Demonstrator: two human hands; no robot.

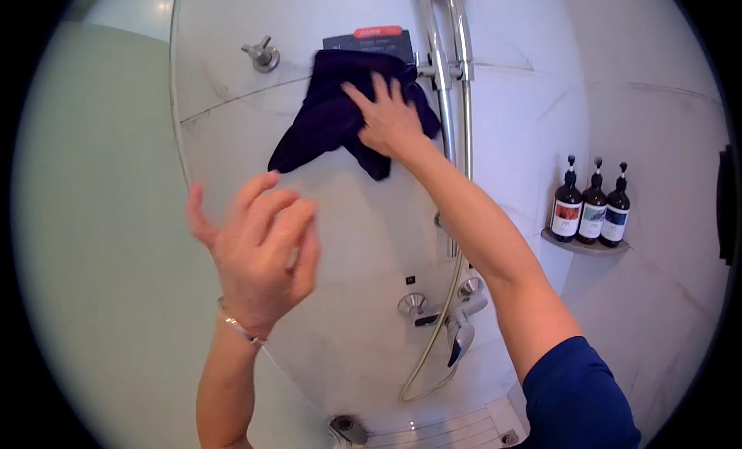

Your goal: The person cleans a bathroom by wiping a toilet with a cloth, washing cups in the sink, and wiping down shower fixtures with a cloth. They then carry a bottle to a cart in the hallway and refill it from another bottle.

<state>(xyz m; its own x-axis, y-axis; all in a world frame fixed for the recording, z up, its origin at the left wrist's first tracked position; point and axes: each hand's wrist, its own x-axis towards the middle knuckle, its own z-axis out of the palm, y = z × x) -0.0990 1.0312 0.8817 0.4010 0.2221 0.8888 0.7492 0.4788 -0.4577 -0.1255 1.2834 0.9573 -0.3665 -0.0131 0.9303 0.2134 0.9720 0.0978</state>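
Observation:
My right hand (390,118) lies with fingers spread on a dark purple cloth (328,113), pressing it against the marble-patterned wall. The cloth overlaps the lower part of a dark panel (369,44) with a red label on top. Just right of the cloth runs a chrome shower rail (446,101). My left hand (267,240) is raised lower left of the cloth, slightly blurred, its fingers apart and curled, with nothing in it. A bracelet circles the left wrist.
A chrome valve (263,56) juts from the wall at upper left. Below the rail are a mixer tap (457,321) and a looping hose (433,348). Three pump bottles (593,211) stand on a corner shelf (585,246) at right. A frosted glass panel (100,217) is at left.

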